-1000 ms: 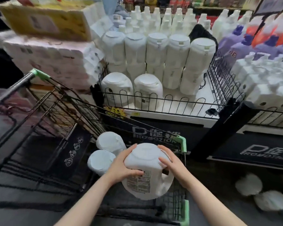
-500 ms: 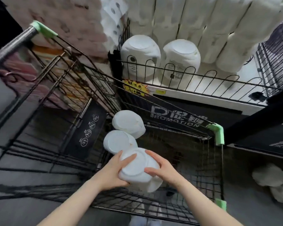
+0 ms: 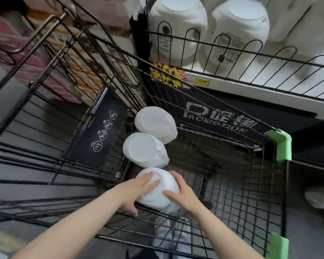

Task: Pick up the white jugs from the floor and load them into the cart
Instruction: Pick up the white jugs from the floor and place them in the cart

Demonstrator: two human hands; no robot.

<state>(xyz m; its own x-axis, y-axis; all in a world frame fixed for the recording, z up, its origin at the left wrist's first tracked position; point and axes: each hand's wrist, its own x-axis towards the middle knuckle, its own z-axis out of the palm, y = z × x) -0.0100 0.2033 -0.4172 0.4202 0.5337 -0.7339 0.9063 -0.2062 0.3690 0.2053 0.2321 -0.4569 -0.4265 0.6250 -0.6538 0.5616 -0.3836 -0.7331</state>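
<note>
Inside the cart (image 3: 251, 184), both hands (image 3: 137, 191) grip a white jug (image 3: 157, 193) beside 2 others (image 3: 144, 149).

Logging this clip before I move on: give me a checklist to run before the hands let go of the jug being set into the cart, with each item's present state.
1. Jug inside the cart walls: ok; the held jug is within the basket.
2. Both hands on it: ok; left hand and right hand hold either side.
3. Jug resting on the cart floor: cannot tell; its underside is hidden.
4. Row kept: ok; it sits next to the middle jug, with the far jug beyond.
5. Cap closed: cannot tell; no cap shows.
6. More jugs left on the floor: cannot tell; only blurred white shapes at the right edge.
</note>
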